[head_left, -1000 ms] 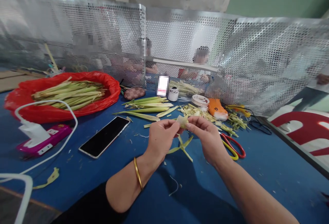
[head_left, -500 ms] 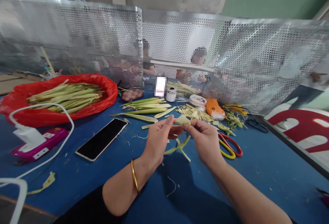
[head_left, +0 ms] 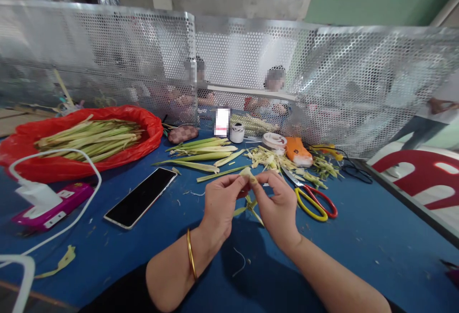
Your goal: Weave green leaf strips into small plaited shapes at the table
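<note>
Between my two hands is a small pale green piece of leaf (head_left: 246, 173), pinched at the fingertips. My left hand (head_left: 223, 201) grips its left side, and my right hand (head_left: 275, 203) closes on its right side, thumbs nearly touching. Just below, partly covered by my fingers, a knotted leaf piece with several strips (head_left: 250, 206) lies on the table. Scissors (head_left: 315, 201) with one red and one yellow handle rest to the right of my right hand. Behind my hands lie long green leaf strips (head_left: 206, 152) and a heap of pale leaf scraps (head_left: 267, 157).
On the blue table (head_left: 150, 260) are a phone (head_left: 141, 198), a purple power strip (head_left: 53, 206) with a white cable, and a red bag (head_left: 150, 133) of long leaves. A tape roll (head_left: 274, 141), an orange packet (head_left: 298, 151) and a checked pouch (head_left: 183, 134) stand before the perforated metal screen (head_left: 247, 50). People sit beyond it.
My right hand has moved left, bringing both hands together on the leaf piece. More of the scissors now shows. The view has shifted slightly.
</note>
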`<action>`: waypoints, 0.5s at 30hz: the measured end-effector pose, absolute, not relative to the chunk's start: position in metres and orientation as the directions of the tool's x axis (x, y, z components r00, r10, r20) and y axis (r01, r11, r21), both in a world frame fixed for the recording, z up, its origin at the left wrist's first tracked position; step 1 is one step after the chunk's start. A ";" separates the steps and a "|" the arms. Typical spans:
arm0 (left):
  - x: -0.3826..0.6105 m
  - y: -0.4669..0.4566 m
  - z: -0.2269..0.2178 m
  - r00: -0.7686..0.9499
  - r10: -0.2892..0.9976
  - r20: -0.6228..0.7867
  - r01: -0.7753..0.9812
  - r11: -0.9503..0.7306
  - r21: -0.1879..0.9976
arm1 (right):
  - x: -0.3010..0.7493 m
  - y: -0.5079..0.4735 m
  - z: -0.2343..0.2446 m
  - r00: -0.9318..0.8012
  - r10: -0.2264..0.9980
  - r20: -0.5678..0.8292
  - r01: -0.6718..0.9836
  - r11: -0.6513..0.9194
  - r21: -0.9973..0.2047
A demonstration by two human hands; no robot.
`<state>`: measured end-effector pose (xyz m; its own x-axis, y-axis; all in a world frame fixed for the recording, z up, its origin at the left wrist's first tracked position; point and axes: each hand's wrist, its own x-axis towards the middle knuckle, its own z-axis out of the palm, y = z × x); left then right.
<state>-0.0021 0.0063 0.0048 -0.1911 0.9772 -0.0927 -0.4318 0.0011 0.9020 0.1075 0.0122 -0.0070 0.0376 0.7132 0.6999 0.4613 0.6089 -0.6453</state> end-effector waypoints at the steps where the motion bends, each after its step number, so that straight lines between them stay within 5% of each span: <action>1: -0.002 0.006 0.005 -0.199 0.976 -0.089 -0.433 -0.006 0.901 | 0.107 0.012 -0.007 0.040 0.712 0.701 0.463 0.609 -0.644; 15: -0.005 0.007 0.007 -0.164 0.983 -0.078 -0.455 -0.006 0.890 | 0.102 0.012 -0.008 0.088 0.760 0.644 0.376 0.573 -0.728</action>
<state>-0.0048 0.0068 0.0071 -0.1637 0.9835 -0.0775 -0.4553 -0.0056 0.8903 0.1024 0.0119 -0.0076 0.0879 0.7601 0.6438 0.3758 0.5732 -0.7281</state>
